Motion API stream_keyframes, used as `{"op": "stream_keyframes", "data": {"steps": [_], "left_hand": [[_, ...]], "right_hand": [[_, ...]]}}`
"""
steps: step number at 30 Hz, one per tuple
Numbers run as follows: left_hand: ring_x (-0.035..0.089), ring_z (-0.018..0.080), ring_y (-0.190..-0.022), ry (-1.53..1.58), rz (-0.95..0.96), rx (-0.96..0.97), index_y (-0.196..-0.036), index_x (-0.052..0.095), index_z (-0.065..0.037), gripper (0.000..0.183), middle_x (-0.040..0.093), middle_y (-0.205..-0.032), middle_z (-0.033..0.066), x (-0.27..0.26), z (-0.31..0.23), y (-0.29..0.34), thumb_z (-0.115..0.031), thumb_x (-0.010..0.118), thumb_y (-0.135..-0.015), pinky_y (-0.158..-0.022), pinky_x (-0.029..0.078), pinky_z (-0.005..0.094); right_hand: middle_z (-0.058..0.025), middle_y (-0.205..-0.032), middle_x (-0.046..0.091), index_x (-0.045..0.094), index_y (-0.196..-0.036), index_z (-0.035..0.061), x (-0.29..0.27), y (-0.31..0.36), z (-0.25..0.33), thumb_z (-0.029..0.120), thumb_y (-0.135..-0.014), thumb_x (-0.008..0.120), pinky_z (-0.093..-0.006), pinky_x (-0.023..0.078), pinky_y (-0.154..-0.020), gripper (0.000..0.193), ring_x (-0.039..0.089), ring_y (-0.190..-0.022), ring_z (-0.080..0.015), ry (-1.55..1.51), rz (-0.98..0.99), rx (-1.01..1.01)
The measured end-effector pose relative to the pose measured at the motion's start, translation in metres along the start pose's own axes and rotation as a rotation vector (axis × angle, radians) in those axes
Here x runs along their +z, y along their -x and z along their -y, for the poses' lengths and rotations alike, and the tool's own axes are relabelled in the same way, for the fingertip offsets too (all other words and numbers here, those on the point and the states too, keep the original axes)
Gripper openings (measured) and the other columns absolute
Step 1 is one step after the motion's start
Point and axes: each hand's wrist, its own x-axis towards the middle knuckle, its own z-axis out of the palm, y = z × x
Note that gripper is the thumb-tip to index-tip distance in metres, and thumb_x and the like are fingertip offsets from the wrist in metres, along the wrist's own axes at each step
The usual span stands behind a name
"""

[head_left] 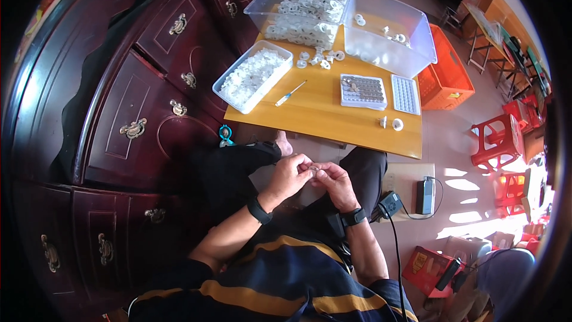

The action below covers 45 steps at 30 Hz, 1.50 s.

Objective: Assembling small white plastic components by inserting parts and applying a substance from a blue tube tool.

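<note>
Over my lap, in front of the table's near edge, my left hand (292, 174) and my right hand (337, 182) meet fingertip to fingertip. Both are closed in a pinch on a small greyish part (314, 169), mostly covered by the fingers, so its exact kind does not show. Beyond them on the wooden table (286, 115) lies a thin screwdriver (291, 93) with a blue and white handle. Two small white round plastic parts (397, 124) sit near the right front corner. Behind these is a white grid tray (363, 92) filled with small round grey pieces.
A white box (288, 65) of translucent pieces stands at the left. Two clear bins (390, 53) with white plastic parts stand behind, loose parts (322, 58) before them. A second grid tray (406, 94), an orange crate (444, 77) and red stools (499, 142) are rightward; dark drawers (128, 119) flank my left.
</note>
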Motion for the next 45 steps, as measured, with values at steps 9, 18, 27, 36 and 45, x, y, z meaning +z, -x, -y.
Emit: {"op": "stream_keyframes", "data": {"steps": [9, 18, 27, 36, 45], "left_hand": [[0.064, 0.0167, -0.065, -0.187, 0.095, 0.012, -0.089, 0.065, -0.002, 0.013, 0.065, -0.074, 0.0096, -0.01, 0.021, 0.004, -0.009, 0.072, -0.082, -0.061, 0.051, 0.0297], [0.068, 0.029, -0.077, -0.755, -0.268, 0.231, -0.088, 0.071, -0.011, 0.01, 0.07, -0.085, 0.0097, -0.166, -0.022, -0.112, -0.015, 0.063, -0.083, -0.068, 0.055, 0.0376], [0.067, 0.0288, -0.092, -1.038, -0.035, -0.049, -0.085, 0.072, -0.014, 0.01, 0.07, -0.091, 0.0086, -0.19, 0.029, -0.166, -0.021, 0.07, -0.078, -0.078, 0.054, 0.0427], [0.068, 0.0294, -0.071, -0.759, -0.175, 0.053, -0.078, 0.07, -0.012, 0.011, 0.07, -0.077, 0.0114, -0.204, 0.037, -0.171, -0.021, 0.074, -0.076, -0.066, 0.055, 0.0402], [0.056, 0.005, -0.062, 0.281, 0.014, -0.051, -0.094, 0.058, -0.004, 0.006, 0.062, -0.079, 0.0012, -0.154, -0.04, -0.109, -0.004, 0.063, -0.09, -0.056, 0.047, 0.0199]], "right_hand": [[-0.0094, -0.112, 0.068, 0.06, -0.116, 0.0004, -0.002, -0.004, -0.005, 0.011, -0.098, 0.057, -0.0286, 0.056, -0.085, 0.021, 0.068, -0.094, -0.0165, 0.026, 0.086, 0.106], [-0.0083, -0.105, 0.068, 0.061, -0.118, 0.0014, 0.007, -0.008, 0.001, 0.011, -0.096, 0.06, -0.0253, 0.055, -0.079, 0.023, 0.067, -0.088, -0.0141, 0.043, -0.005, 0.23], [-0.006, -0.097, 0.07, 0.065, -0.109, 0.002, -0.002, -0.009, -0.008, 0.009, -0.095, 0.062, -0.0243, 0.055, -0.074, 0.017, 0.066, -0.079, -0.0114, 0.106, 0.003, 0.162], [-0.0064, -0.105, 0.069, 0.063, -0.114, 0.0029, -0.001, -0.012, -0.005, 0.017, -0.098, 0.059, -0.0254, 0.054, -0.079, 0.021, 0.066, -0.086, -0.0123, 0.025, -0.052, 0.175], [-0.0082, -0.11, 0.068, 0.06, -0.119, 0.0035, -0.003, -0.009, 0.002, 0.022, -0.1, 0.055, -0.0256, 0.054, -0.082, 0.027, 0.067, -0.091, -0.0142, -0.062, -0.032, 0.228]]}}
